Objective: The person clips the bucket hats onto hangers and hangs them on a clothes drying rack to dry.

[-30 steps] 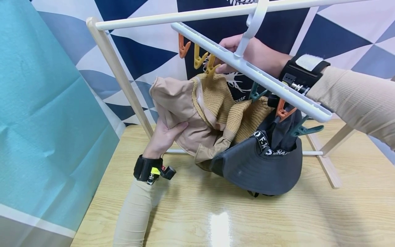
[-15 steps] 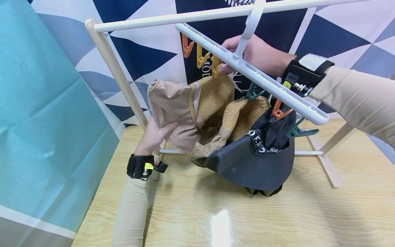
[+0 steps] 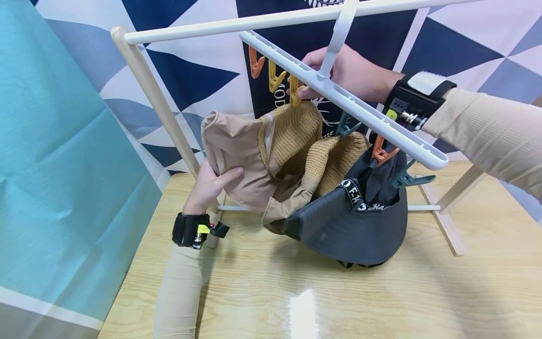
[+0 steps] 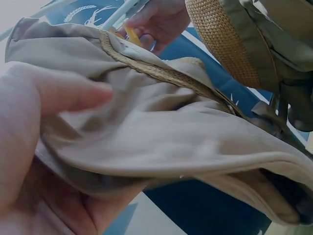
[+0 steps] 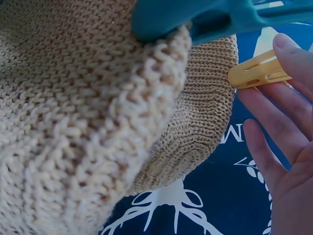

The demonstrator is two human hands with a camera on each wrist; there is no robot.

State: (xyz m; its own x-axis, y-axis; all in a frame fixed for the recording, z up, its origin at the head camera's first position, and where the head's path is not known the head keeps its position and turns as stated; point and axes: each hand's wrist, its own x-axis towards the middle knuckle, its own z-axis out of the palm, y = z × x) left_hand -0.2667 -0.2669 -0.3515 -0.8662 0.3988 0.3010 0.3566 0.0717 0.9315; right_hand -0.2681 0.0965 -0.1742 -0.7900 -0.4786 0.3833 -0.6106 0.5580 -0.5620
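Observation:
My left hand (image 3: 207,183) grips the pinkish-beige brim of a knit sun hat (image 3: 241,141), thumb on top and fingers underneath. Behind the hanger, my right hand (image 3: 355,70) pinches a yellow clip (image 3: 295,89), whose tip meets the edge of the tan knit crown (image 5: 205,83). Nearer the hanger's middle, a teal clip (image 3: 345,126) bites another fold of tan knit (image 3: 343,157); whether it belongs to the same hat cannot be told. A dark grey brimmed hat (image 3: 355,230) hangs at the right from an orange clip (image 3: 383,153) and a teal clip (image 3: 410,179).
The pale blue clip hanger (image 3: 381,120) hooks over the white rail (image 3: 237,26) of a wooden-legged rack (image 3: 156,99). An orange clip (image 3: 255,63) and a second yellow clip (image 3: 275,77) dangle unused at its far end. Below is a wood-grain table (image 3: 262,292); a patterned cloth hangs behind.
My left hand has shifted slightly left, drawing the beige brim with it. The hanger and dark hat swung a little. My right hand still pinches the same yellow clip.

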